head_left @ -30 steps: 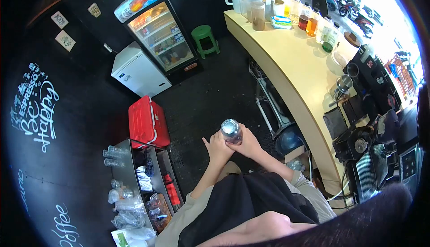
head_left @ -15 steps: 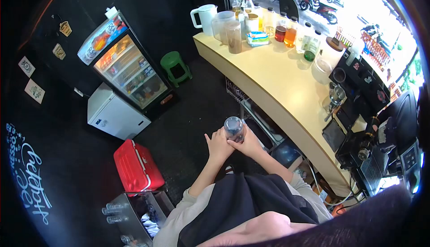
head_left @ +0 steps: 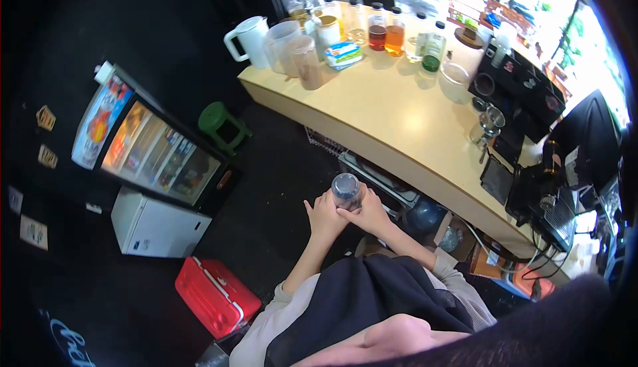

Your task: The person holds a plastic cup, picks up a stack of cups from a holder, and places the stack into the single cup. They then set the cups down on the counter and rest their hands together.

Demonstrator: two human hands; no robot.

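Note:
A clear bottle (head_left: 346, 187) is held upside down in front of my body, with its round base facing up toward the camera. My left hand (head_left: 325, 217) closes round it from the left side. From the right, my right hand (head_left: 369, 214) grips the same bottle, its thumb lying across the front. The lower part of the bottle is hidden by my fingers. Both hands are over the dark floor, beside the long wooden counter (head_left: 392, 124) and touching nothing else.
Bottles, a white jug (head_left: 250, 42), a wipes packet (head_left: 343, 55) and a coffee machine (head_left: 551, 207) stand on the counter. To the left are a display fridge (head_left: 156, 147), a white freezer (head_left: 166, 227), a red cooler (head_left: 216, 297) and a green stool (head_left: 222, 127).
The camera view has turned, so the counter, fridge and cooler appear shifted. Both hands keep the same hold on the bottle.

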